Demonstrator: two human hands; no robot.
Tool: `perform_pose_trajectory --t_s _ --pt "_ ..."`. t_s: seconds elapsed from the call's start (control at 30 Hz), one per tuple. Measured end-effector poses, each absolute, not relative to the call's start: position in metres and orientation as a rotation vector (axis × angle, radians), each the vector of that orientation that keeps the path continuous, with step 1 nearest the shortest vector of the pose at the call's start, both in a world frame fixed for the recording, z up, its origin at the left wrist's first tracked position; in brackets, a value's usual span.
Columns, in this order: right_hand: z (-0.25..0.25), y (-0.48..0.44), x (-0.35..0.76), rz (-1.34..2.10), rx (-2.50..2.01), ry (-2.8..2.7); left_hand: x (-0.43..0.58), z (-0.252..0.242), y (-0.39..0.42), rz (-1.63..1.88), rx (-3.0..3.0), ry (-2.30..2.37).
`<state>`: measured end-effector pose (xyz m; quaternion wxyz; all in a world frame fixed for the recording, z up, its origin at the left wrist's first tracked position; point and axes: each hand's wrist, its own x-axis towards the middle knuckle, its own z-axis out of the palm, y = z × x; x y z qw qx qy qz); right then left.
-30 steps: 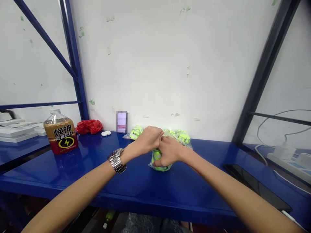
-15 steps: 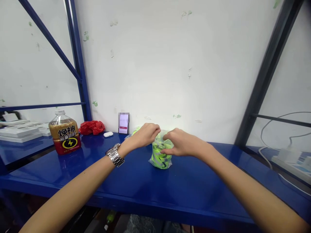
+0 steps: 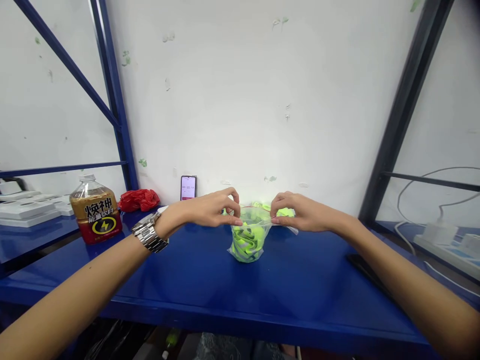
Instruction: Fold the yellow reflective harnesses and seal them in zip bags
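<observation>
A clear plastic bag (image 3: 258,220) stands upright on the blue table, its mouth spread wide and a thin red line along the rim. Folded neon yellow-green cloth with grey bands (image 3: 247,242) fills its lower part. My left hand (image 3: 215,207) pinches the left side of the rim between thumb and fingers. On the right side, my right hand (image 3: 296,212) grips the rim the same way. More neon-coloured material in clear plastic (image 3: 288,227) lies behind, partly hidden by the bag and my right hand.
The blue table (image 3: 225,287) backs onto a white wall. To the left stand a large drink bottle (image 3: 98,212), a red plastic bag (image 3: 138,200) and a propped phone (image 3: 188,187). A flat dark object (image 3: 367,270) lies by my right forearm. A power strip (image 3: 446,245) sits far right.
My hands have moved apart, pulling the bag's mouth from narrow to wide. Both now hold opposite sides of the rim. The neon material behind shows more on the right.
</observation>
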<state>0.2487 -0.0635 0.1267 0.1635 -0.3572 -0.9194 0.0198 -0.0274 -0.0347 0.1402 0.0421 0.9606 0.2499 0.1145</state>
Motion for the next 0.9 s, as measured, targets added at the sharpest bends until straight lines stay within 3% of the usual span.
perform_pose_trajectory --t_s 0.1,0.27,0.5,0.9 --pt "0.121 -0.061 0.252 0.127 -0.978 -2.535 -0.031 0.139 -0.028 0.416 2.917 0.744" --pt "0.105 -0.053 0.255 0.234 -0.973 -2.259 -0.031 0.124 -0.015 0.855 2.764 0.699" --pt "0.087 -0.044 0.262 0.176 -0.895 -2.096 -0.034 0.110 -0.014 1.111 2.445 0.735" --pt "0.086 -0.049 0.264 0.131 -0.937 -2.061 -0.018 0.085 0.003 0.900 2.518 0.881"
